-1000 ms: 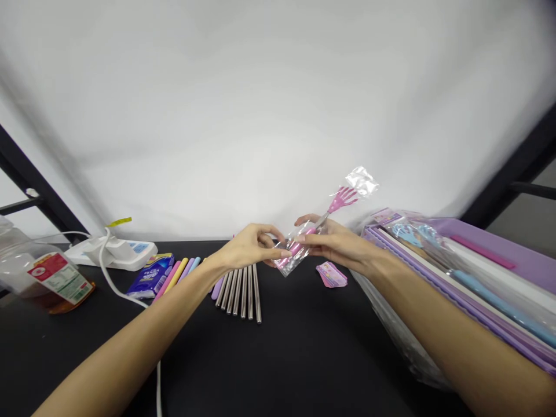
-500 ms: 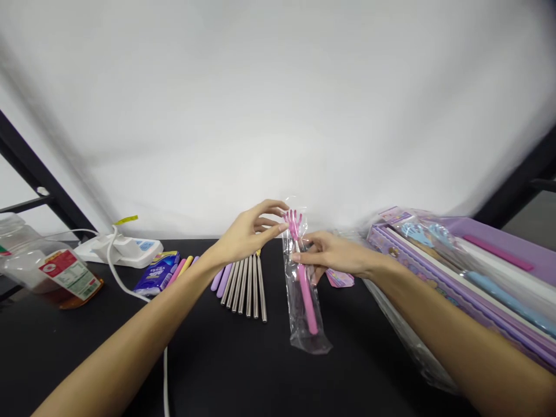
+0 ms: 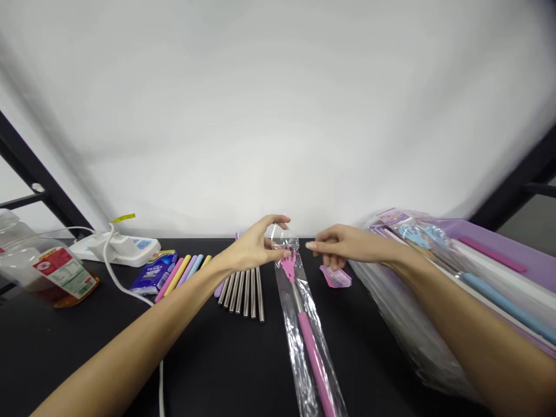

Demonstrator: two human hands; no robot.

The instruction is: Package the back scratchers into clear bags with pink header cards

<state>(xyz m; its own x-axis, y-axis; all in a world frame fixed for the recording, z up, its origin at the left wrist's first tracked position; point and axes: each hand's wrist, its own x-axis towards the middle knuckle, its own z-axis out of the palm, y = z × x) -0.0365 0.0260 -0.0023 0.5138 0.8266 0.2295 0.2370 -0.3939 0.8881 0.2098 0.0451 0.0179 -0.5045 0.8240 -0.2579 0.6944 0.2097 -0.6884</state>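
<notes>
Head view: pink back scratcher (image 3: 288,266) in its clear plastic bag (image 3: 304,341) at the left hand

The back scratcher lies sealed in the film on the black table (image 3: 191,370), its hand-shaped end just below both hands and its pink handle running toward the wearer, past the bottom of the frame. The left hand (image 3: 254,246) reaches the bag's upper end, with the thumb and fingers parted and a fingertip at the film; whether it is actually gripping, I cannot tell. The right hand (image 3: 347,246) holds nothing, its fingers loosely curled just beside the bag and above small pink cards (image 3: 335,277).

Left of the bag sits a row of steel tubes (image 3: 243,292), next to pastel handles (image 3: 182,272) and a blue packet (image 3: 154,273). A white power strip (image 3: 115,249) and a labelled plastic jar (image 3: 43,272) stand further left, with purple packaged boxes (image 3: 452,249) on the right.
</notes>
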